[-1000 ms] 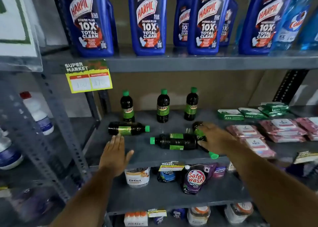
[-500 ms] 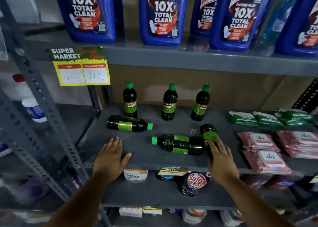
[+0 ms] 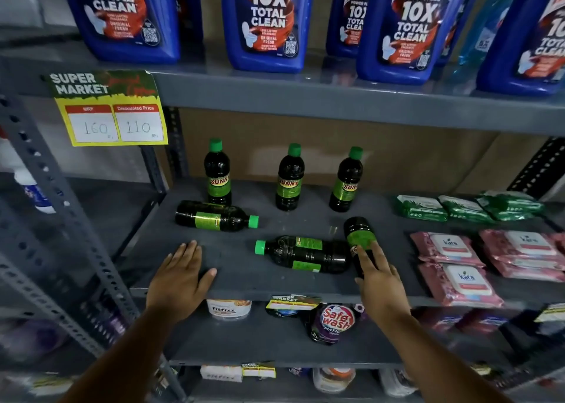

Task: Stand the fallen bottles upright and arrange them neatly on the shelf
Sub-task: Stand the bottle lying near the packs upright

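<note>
Three dark green-capped bottles stand upright at the back of the grey shelf point(image 3: 244, 280): one on the left point(image 3: 217, 173), one in the middle point(image 3: 289, 177), one on the right point(image 3: 347, 181). Three more lie on their sides. One fallen bottle point(image 3: 214, 217) lies at the left, cap pointing right. A second fallen bottle point(image 3: 302, 254) lies in the middle, cap pointing left. My right hand point(image 3: 377, 280) grips the third fallen bottle point(image 3: 359, 237), whose base points away from me. My left hand point(image 3: 179, 275) rests flat on the shelf's front, fingers spread, holding nothing.
Pink wipe packs point(image 3: 452, 268) and green packs point(image 3: 464, 208) fill the shelf's right side. Large blue cleaner bottles point(image 3: 266, 20) stand on the shelf above, where a yellow price tag point(image 3: 111, 118) hangs. A grey perforated post point(image 3: 49, 194) rises at the left. Pouches point(image 3: 334, 320) sit below.
My right hand has turned the gripped bottle from slanting across the shelf to pointing away from me. The view has moved closer. My left hand stays flat on the shelf.
</note>
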`<control>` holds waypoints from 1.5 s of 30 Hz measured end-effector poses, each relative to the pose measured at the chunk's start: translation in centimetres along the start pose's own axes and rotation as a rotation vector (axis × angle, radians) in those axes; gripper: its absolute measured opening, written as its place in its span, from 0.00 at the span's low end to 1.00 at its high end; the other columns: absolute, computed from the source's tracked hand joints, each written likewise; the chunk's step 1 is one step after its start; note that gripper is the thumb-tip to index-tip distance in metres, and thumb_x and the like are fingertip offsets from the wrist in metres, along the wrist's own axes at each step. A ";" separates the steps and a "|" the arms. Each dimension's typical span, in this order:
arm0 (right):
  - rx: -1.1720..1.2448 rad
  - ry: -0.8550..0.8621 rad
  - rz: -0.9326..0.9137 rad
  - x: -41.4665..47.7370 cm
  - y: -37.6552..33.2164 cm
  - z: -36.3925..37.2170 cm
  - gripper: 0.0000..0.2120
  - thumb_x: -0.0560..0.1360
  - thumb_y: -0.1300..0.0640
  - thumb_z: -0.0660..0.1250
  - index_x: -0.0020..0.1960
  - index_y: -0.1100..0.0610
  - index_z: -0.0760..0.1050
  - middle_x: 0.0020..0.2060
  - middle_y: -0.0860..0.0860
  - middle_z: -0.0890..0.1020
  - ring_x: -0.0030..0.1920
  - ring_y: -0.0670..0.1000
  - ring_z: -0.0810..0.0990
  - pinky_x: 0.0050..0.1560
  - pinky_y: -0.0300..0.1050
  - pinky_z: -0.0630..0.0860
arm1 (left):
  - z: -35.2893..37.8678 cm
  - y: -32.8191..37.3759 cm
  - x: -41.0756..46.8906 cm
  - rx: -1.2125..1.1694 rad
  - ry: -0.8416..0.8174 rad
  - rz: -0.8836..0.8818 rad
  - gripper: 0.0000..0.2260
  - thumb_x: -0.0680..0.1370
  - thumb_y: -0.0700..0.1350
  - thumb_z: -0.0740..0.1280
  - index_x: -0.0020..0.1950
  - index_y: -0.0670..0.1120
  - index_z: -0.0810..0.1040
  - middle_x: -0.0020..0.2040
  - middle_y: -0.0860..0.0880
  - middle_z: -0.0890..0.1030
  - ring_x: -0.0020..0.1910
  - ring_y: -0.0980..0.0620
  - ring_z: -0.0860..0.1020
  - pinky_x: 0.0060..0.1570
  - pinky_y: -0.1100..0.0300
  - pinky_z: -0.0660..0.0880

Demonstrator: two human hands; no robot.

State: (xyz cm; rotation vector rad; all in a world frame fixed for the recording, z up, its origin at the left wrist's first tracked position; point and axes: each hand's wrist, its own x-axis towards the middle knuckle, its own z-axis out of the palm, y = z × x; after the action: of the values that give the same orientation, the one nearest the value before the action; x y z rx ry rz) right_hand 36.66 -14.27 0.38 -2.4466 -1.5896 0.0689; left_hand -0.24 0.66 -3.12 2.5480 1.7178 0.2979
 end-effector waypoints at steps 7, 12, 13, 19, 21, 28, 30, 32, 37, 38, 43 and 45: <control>-0.084 -0.025 0.001 0.2 -0.6 -0.7 0.33 0.79 0.56 0.63 0.78 0.50 0.50 0.78 0.57 0.47 0.68 0.66 0.68 0.67 0.53 0.67 | 0.0 0.0 0.0 0.007 -0.007 -0.004 0.47 0.70 0.71 0.30 0.76 0.41 0.57 0.77 0.43 0.59 0.77 0.45 0.56 0.74 0.49 0.53; -0.041 -0.062 0.027 3.2 -2.0 -5.5 0.30 0.72 0.54 0.71 0.72 0.53 0.65 0.70 0.59 0.69 0.58 0.63 0.78 0.54 0.54 0.76 | 0.0 -0.1 0.0 0.007 -0.004 -0.007 0.47 0.70 0.71 0.30 0.76 0.41 0.56 0.78 0.43 0.59 0.77 0.46 0.55 0.75 0.50 0.51; -0.016 -0.104 0.063 4.4 -2.3 -7.0 0.27 0.71 0.54 0.71 0.68 0.54 0.70 0.63 0.59 0.76 0.54 0.62 0.80 0.51 0.52 0.78 | 0.0 -0.2 0.0 0.010 -0.007 -0.005 0.46 0.70 0.71 0.31 0.76 0.41 0.55 0.78 0.43 0.58 0.77 0.46 0.55 0.75 0.50 0.51; 0.513 -0.214 0.416 10.4 -2.6 -14.1 0.13 0.68 0.58 0.75 0.47 0.63 0.77 0.43 0.61 0.82 0.35 0.58 0.85 0.39 0.57 0.83 | 0.1 -0.2 0.1 0.043 -0.022 -0.009 0.41 0.73 0.68 0.37 0.77 0.42 0.52 0.79 0.45 0.55 0.77 0.48 0.52 0.75 0.51 0.50; 0.439 -0.136 0.394 11.6 -2.6 -15.1 0.13 0.70 0.54 0.73 0.47 0.63 0.78 0.44 0.61 0.84 0.34 0.57 0.85 0.37 0.53 0.83 | 0.1 -0.2 0.2 0.043 -0.022 -0.011 0.40 0.73 0.68 0.36 0.77 0.43 0.51 0.79 0.45 0.54 0.77 0.48 0.51 0.75 0.51 0.49; -0.038 0.084 0.145 12.4 -3.6 -14.1 0.19 0.75 0.42 0.64 0.59 0.54 0.75 0.54 0.60 0.80 0.54 0.64 0.79 0.44 0.50 0.71 | 0.3 -0.3 0.3 0.055 -0.014 -0.009 0.43 0.71 0.70 0.32 0.77 0.43 0.51 0.79 0.45 0.55 0.77 0.48 0.51 0.75 0.52 0.49; -0.039 0.098 0.108 12.5 -4.0 -13.6 0.18 0.75 0.42 0.63 0.58 0.53 0.75 0.53 0.60 0.80 0.52 0.64 0.79 0.42 0.49 0.70 | 0.3 -0.3 0.3 0.050 -0.009 -0.007 0.44 0.70 0.70 0.30 0.77 0.43 0.51 0.79 0.45 0.55 0.77 0.48 0.52 0.75 0.51 0.50; -0.042 0.113 0.100 12.6 -4.2 -13.3 0.19 0.75 0.41 0.64 0.58 0.52 0.75 0.51 0.59 0.81 0.50 0.63 0.79 0.41 0.49 0.70 | 0.3 -0.3 0.3 0.041 -0.006 -0.006 0.44 0.71 0.70 0.30 0.77 0.43 0.52 0.78 0.45 0.56 0.77 0.48 0.52 0.75 0.51 0.50; -0.014 0.156 0.107 12.8 -3.6 -12.5 0.25 0.72 0.36 0.65 0.61 0.51 0.73 0.54 0.61 0.76 0.52 0.65 0.79 0.43 0.52 0.73 | 0.3 -0.3 0.2 0.030 0.007 -0.011 0.43 0.72 0.70 0.32 0.76 0.42 0.55 0.78 0.45 0.58 0.77 0.47 0.55 0.74 0.50 0.52; -0.015 0.172 0.101 12.8 -3.5 -12.3 0.26 0.72 0.34 0.64 0.62 0.51 0.73 0.55 0.61 0.74 0.52 0.65 0.79 0.43 0.52 0.73 | 0.3 -0.3 0.2 0.031 0.007 -0.012 0.43 0.72 0.69 0.33 0.76 0.43 0.55 0.78 0.45 0.58 0.77 0.47 0.55 0.74 0.50 0.52; 0.022 0.279 0.118 12.8 -4.0 -11.9 0.27 0.74 0.33 0.59 0.58 0.55 0.78 0.54 0.62 0.73 0.51 0.67 0.78 0.43 0.53 0.73 | 0.3 -0.3 0.2 0.038 0.008 -0.014 0.43 0.72 0.69 0.33 0.76 0.43 0.54 0.78 0.45 0.58 0.77 0.48 0.54 0.74 0.50 0.51; 0.079 0.288 0.141 13.0 -4.0 -12.0 0.23 0.75 0.38 0.61 0.59 0.53 0.78 0.55 0.63 0.74 0.52 0.67 0.77 0.47 0.55 0.75 | 0.4 -0.3 0.2 0.044 0.008 -0.015 0.43 0.72 0.69 0.32 0.77 0.43 0.53 0.78 0.45 0.57 0.77 0.48 0.54 0.74 0.51 0.51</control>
State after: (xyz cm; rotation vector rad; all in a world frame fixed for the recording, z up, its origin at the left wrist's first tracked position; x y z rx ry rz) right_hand 40.37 -2.88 14.00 -2.3769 -1.2695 -0.1854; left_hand -0.34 1.00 -3.48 2.5668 1.7648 0.2723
